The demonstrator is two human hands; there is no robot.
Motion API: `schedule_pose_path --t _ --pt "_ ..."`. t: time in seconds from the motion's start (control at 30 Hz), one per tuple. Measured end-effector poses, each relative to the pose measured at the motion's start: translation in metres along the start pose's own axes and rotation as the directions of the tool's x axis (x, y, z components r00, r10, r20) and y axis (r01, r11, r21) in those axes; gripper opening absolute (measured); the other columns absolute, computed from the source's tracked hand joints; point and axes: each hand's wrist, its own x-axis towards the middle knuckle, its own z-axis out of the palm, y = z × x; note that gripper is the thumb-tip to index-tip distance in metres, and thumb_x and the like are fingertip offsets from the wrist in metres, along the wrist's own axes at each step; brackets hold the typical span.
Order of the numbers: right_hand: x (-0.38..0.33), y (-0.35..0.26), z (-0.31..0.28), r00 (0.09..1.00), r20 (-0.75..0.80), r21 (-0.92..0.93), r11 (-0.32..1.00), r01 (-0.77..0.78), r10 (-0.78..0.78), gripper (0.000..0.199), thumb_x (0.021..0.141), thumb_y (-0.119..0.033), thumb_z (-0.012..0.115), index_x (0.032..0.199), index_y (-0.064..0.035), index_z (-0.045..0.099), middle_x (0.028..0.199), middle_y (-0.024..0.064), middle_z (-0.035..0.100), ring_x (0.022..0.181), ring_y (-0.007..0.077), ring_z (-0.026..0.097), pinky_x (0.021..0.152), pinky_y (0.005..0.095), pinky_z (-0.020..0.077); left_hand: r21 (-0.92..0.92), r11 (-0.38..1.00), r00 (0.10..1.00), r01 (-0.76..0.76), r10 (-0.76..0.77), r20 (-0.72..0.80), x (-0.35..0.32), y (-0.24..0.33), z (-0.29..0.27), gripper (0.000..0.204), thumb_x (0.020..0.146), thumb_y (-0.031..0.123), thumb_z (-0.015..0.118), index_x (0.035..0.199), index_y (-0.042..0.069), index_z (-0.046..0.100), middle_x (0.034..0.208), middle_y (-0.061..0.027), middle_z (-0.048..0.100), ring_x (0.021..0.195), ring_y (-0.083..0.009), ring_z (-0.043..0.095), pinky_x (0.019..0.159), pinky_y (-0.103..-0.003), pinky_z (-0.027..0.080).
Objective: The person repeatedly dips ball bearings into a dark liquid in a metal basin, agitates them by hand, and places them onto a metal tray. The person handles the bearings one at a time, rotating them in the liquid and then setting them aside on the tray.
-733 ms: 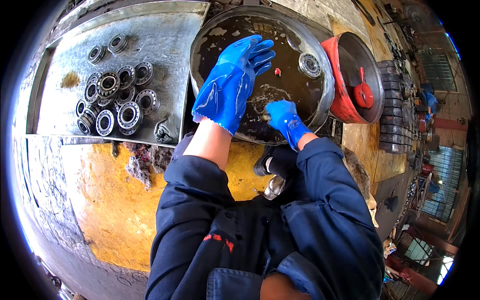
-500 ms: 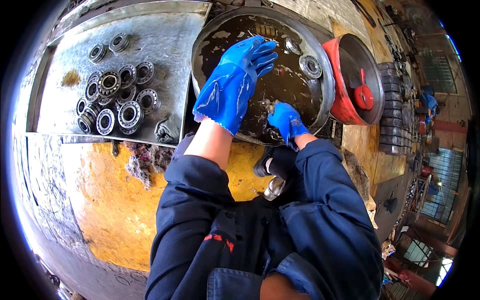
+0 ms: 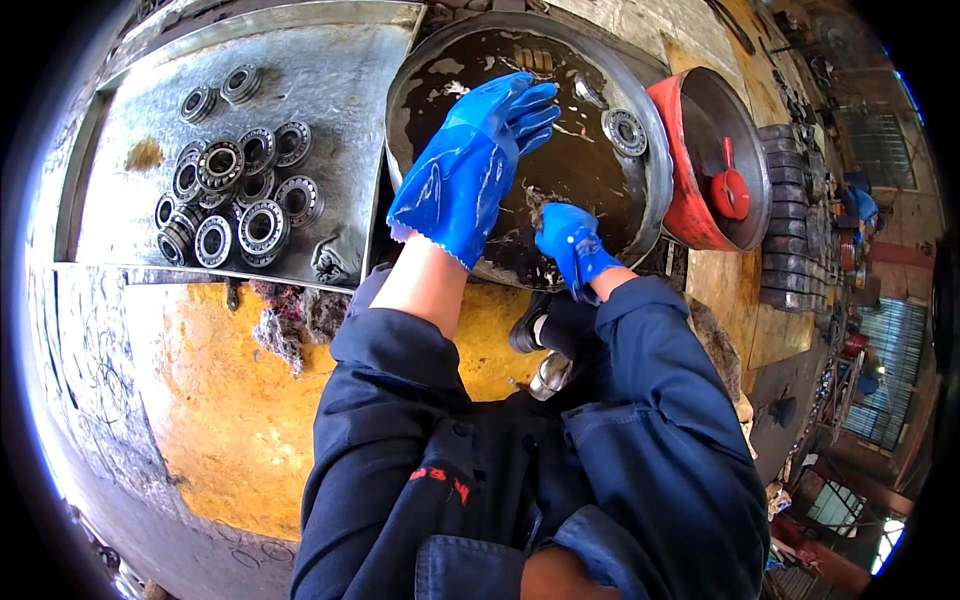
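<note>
A round metal basin holds dark brown liquid. Over its left half reaches my left hand in a long blue rubber glove, fingers stretched out to the right and somewhat apart. Nothing shows in it. Low in the basin, at the liquid's surface, my right hand is closed in a blue glove; whatever it grips is hidden by the glove and the murky liquid. One roller bearing rests at the basin's right side. A shiny metal part and a brassy ribbed piece lie toward the far side.
On the left, a metal tray carries a pile of bearings and a crumpled grey cloth. A red tub with a red scoop stands right of the basin. Rags hang at the tray's near edge.
My right hand has turned slightly at the liquid's surface, and froth on the liquid has shifted. My left hand keeps nearly the same pose.
</note>
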Motion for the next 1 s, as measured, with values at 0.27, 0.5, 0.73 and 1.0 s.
schedule_pose_path --t 0.27,0.5,0.73,1.0 --pt "-0.011 -0.026 -0.067 0.999 -0.027 0.047 0.998 -0.033 0.034 0.028 0.081 -0.032 0.067 0.093 -0.0078 0.075 0.093 0.0177 0.074 0.090 0.0389 0.071 0.076 0.0485 0.0555 -0.023 0.997 0.996 -0.072 0.073 0.053 -0.004 -0.004 -0.010 0.059 0.105 0.041 0.048 0.149 0.002 0.043 0.150 -0.0243 0.048 0.137 -0.0389 0.049 0.116 -0.048 0.037" --pt "-0.052 -0.001 -0.154 0.922 -0.031 0.559 0.772 -0.304 0.385 0.046 0.086 -0.039 0.065 0.109 0.0005 0.072 0.093 0.0206 0.073 0.087 0.0317 0.071 0.080 0.0415 0.0542 0.014 0.999 0.998 0.042 -0.042 -0.047 0.004 -0.011 -0.027 0.056 0.105 0.034 0.050 0.148 -0.001 0.043 0.150 -0.0258 0.047 0.135 -0.0389 0.050 0.115 -0.048 0.038" --pt "-0.082 0.005 -0.132 0.888 -0.095 0.992 0.115 0.048 0.450 0.033 0.096 -0.027 0.063 0.112 0.0013 0.070 0.087 0.0047 0.070 0.076 0.0099 0.064 0.069 0.0263 0.0525 0.202 0.956 0.966 0.212 -0.174 -0.190 -0.003 -0.019 -0.017 0.056 0.105 0.030 0.051 0.148 -0.004 0.039 0.147 -0.0280 0.048 0.134 -0.0392 0.051 0.113 -0.046 0.042" --pt "-0.083 0.014 -0.139 0.881 -0.126 0.992 0.047 0.117 0.457 0.036 0.096 -0.029 0.067 0.116 0.0002 0.069 0.095 0.0069 0.072 0.079 0.0125 0.066 0.073 0.0262 0.0544 0.257 0.878 0.887 0.403 -0.306 -0.347 0.006 -0.030 -0.012 0.053 0.105 0.037 0.050 0.144 0.001 0.047 0.139 -0.0209 0.057 0.124 -0.0333 0.059 0.108 -0.045 0.046"
